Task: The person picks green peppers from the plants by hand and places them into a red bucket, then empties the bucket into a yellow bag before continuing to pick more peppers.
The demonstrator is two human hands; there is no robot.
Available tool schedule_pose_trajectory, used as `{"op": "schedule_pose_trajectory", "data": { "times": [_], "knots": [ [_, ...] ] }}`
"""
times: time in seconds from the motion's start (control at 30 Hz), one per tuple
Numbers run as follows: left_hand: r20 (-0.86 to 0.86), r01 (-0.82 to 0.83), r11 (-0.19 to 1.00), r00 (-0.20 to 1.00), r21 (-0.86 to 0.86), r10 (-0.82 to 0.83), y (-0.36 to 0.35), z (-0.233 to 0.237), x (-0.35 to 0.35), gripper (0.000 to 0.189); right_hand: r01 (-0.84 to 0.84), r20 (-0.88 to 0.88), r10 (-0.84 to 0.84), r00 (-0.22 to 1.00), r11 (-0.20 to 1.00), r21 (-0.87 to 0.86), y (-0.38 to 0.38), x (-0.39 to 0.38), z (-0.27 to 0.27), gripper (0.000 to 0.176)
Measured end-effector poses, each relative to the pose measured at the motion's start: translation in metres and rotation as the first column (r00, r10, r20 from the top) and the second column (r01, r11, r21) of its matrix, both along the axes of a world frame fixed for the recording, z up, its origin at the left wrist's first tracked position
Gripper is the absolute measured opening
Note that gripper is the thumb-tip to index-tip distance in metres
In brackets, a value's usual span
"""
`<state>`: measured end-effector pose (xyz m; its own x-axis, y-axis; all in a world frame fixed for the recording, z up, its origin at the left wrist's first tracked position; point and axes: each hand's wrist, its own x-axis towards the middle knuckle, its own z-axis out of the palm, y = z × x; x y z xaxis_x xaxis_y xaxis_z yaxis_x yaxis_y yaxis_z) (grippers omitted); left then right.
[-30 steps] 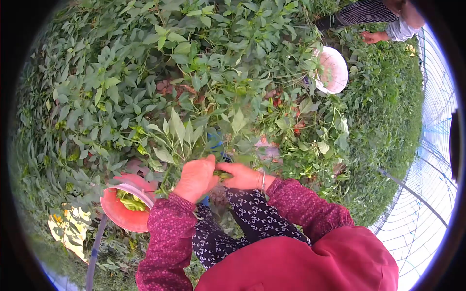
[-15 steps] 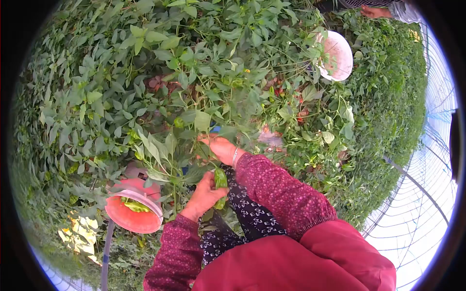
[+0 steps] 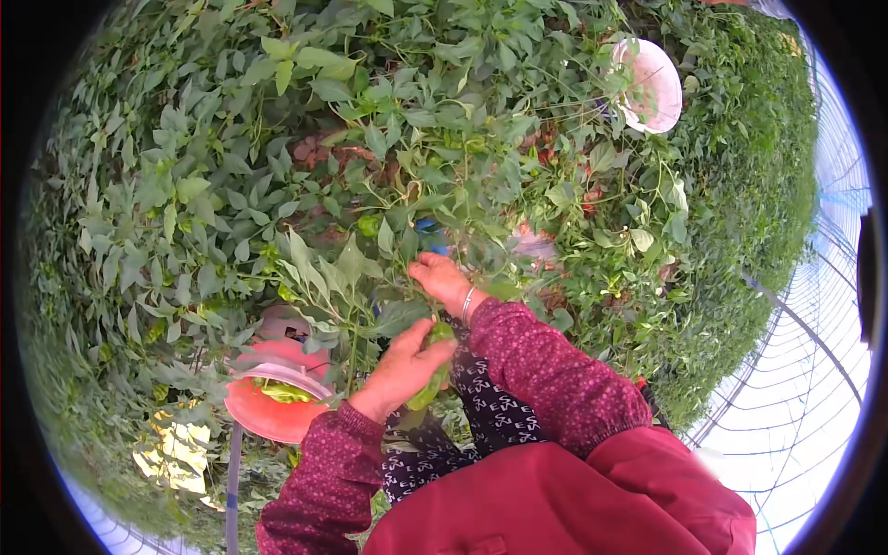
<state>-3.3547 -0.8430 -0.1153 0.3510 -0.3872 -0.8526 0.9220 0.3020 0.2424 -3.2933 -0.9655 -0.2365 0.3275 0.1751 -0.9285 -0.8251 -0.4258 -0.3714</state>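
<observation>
My left hand (image 3: 404, 370) is closed around a long green pepper (image 3: 431, 381), held low in front of my dark patterned trousers (image 3: 495, 402). Just above it, my right hand (image 3: 444, 281) reaches among the leafy stems with its fingers curled together. Whatever those fingers hold, if anything, is hidden. Leaves of a pepper plant (image 3: 347, 277) spread to the left of both hands. Another green pepper (image 3: 369, 225) hangs in the foliage above and left of my right hand.
A red bucket (image 3: 277, 407) with green peppers inside is at the lower left beside a grey pole (image 3: 232, 490). A whitish bucket (image 3: 655, 88) lies among the plants at the upper right. Dense foliage surrounds me, and a greenhouse frame (image 3: 805, 338) curves along the right.
The view has shifted, so the buckets and plants appear farther right. My left hand still grips the pepper. The other person's hand at the upper right has nearly left the view.
</observation>
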Motion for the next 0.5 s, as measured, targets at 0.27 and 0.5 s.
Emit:
{"op": "schedule_pose_trajectory", "data": {
  "times": [0.27,0.5],
  "knots": [
    [0.003,0.197,0.976,0.98,-0.097,-0.198,0.041,0.001,0.005,0.045,-0.118,0.224,0.14,0.964,0.987,-0.105,0.007,-0.023,-0.022,0.027],
    [-0.028,0.169,0.983,0.985,-0.067,-0.171,0.034,0.001,0.01,0.04,-0.235,0.228,0.274,0.934,0.955,-0.183,0.008,-0.014,-0.02,0.032]
  ]
}}
